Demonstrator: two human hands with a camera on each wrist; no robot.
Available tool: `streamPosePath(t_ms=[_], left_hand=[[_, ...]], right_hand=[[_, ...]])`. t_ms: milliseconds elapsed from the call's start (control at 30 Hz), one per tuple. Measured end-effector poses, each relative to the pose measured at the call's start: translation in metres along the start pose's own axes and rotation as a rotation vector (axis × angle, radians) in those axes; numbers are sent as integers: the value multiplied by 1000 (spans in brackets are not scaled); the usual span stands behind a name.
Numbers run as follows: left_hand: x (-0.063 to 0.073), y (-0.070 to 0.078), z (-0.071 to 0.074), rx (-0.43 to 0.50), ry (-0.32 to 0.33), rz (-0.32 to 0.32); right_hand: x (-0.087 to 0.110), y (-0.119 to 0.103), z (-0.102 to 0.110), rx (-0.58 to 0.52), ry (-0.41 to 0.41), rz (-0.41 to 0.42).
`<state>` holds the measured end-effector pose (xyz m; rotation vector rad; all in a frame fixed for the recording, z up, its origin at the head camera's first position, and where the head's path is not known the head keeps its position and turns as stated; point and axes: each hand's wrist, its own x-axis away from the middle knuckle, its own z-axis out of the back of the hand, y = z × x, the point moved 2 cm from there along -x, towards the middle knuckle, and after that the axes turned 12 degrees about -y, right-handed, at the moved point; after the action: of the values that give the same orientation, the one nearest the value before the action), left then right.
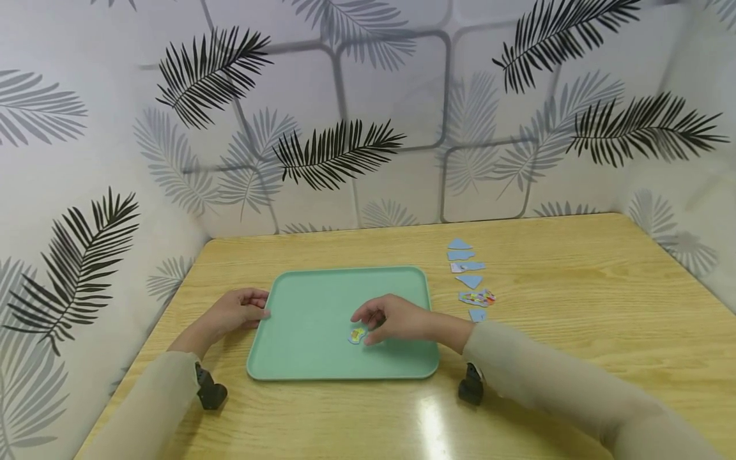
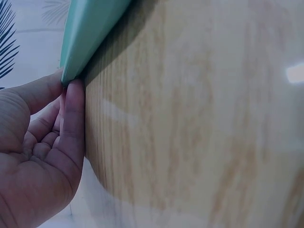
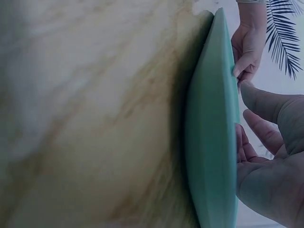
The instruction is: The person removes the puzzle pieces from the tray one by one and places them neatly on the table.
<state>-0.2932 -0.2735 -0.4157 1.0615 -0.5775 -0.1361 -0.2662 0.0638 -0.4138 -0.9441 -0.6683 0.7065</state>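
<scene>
A mint-green tray (image 1: 305, 300) lies on the wooden table. My left hand (image 1: 232, 314) is at its left edge, and the left wrist view shows the thumb and a finger of that hand (image 2: 45, 137) pinching the rim (image 2: 88, 42). On the tray, right of its middle, lies a small yellow puzzle piece (image 1: 357, 335) with a blue edge. My right hand (image 1: 397, 319) hovers just right of this piece, thumb and forefinger spread apart, nothing visibly held. In the right wrist view the tray's side hides the piece and part of the right hand (image 3: 275, 147).
Right of the tray, several flat puzzle pieces lie in a column: mostly plain light blue ones (image 1: 460, 255), plus a colourful printed one (image 1: 477, 298). A leaf-patterned wall covering (image 1: 391, 185) borders the wooden table (image 1: 575, 306) at the back and sides.
</scene>
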Motion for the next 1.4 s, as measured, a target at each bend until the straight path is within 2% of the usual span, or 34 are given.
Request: streamPosePath(t_ms=[733, 1400], left_hand=[[0, 1, -1, -13, -1, 6], [0, 0, -2, -2, -7, -6]], right_hand=[[-8, -4, -7, 173, -29, -10], [-11, -3, -9, 260, 17, 5]])
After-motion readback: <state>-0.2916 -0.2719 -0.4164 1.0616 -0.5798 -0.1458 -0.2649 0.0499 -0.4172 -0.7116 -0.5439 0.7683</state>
